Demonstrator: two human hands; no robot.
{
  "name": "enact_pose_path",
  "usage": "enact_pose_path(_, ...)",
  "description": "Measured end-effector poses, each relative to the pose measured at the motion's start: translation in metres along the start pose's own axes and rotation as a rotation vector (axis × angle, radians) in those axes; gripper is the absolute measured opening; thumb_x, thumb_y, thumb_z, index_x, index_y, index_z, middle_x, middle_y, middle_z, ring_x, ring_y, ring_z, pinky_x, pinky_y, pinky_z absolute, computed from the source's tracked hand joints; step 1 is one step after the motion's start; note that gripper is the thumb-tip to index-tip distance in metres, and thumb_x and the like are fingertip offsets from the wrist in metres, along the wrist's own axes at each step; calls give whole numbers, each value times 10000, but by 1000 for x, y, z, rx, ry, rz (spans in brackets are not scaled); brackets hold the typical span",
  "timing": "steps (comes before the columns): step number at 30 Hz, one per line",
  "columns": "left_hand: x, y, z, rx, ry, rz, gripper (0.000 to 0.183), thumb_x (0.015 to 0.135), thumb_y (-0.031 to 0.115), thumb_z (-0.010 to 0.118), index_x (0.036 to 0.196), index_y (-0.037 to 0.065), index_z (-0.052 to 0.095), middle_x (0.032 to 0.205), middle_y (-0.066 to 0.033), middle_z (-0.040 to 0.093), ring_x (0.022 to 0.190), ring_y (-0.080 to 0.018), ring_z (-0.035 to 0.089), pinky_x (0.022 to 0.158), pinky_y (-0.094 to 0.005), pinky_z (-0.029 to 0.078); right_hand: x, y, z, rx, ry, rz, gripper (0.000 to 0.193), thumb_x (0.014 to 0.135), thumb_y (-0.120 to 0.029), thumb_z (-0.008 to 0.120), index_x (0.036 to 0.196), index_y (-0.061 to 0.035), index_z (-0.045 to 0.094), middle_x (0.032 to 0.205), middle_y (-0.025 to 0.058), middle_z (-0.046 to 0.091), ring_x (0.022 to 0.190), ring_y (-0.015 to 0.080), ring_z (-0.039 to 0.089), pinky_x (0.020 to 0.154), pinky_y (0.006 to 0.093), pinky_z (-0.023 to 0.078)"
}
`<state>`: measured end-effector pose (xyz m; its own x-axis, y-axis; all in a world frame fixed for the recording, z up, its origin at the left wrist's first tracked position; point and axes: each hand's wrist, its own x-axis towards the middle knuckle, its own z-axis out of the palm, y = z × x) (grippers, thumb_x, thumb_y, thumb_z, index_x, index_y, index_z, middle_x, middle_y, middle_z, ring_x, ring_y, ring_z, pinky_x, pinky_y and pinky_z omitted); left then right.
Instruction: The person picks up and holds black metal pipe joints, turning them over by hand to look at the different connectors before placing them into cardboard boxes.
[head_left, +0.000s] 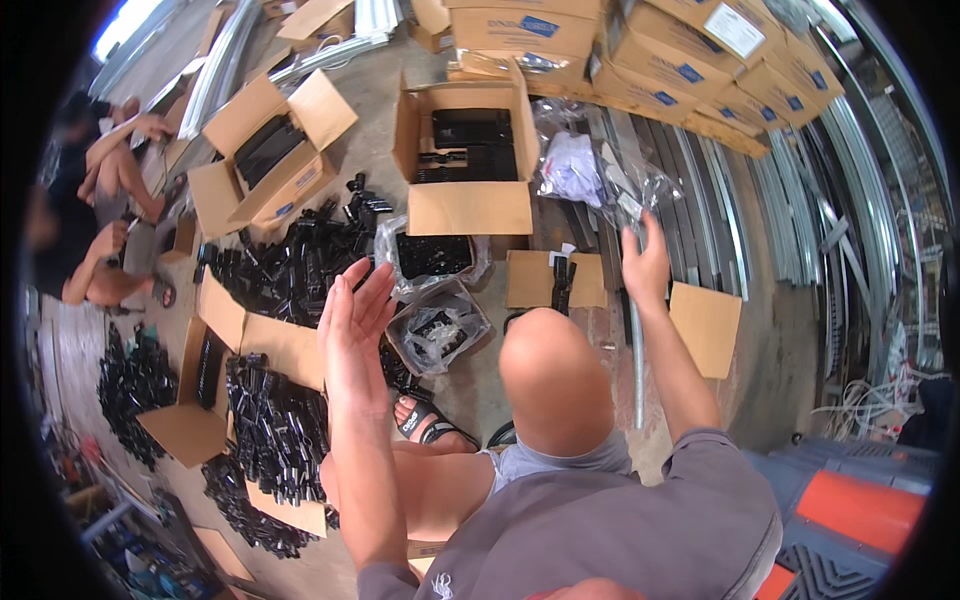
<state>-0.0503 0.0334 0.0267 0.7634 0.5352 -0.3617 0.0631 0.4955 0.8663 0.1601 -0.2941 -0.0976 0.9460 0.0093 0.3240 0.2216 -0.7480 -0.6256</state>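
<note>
Left of my knee (555, 380), I am holding my left hand (358, 305) raised, fingers extended wide and slightly apart, forearm rising from the lower edge. On the other side, I am stretching my arm forward; my right hand (646, 245) is meeting the near edge of a clear plastic bag (605, 170), grip or mere touch: cannot tell. The bag is lying just right of the open carton (468, 207).
</note>
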Motion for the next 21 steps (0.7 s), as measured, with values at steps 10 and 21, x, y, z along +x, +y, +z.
enact_pose_path(10,27,-47,-12,487,-2,-32,498,1014,431,493,1350,66,532,1303,-139,618,1223,-233,569,1038,-368,413,-149,144,34,-259,-396,471,506,888,-257,617,1322,-16,518,1327,219,550,1216,399,528,1019,483,420)
enact_pose_path(21,39,-77,-6,690,-6,-143,512,1000,416,537,1359,52,512,1270,-138,633,1188,-232,587,1004,-374,434,-140,309,1,-701,-264,988,1259,688,-655,735,1575,-112,24,1617,241,28,1482,459,22,1066,767,110)
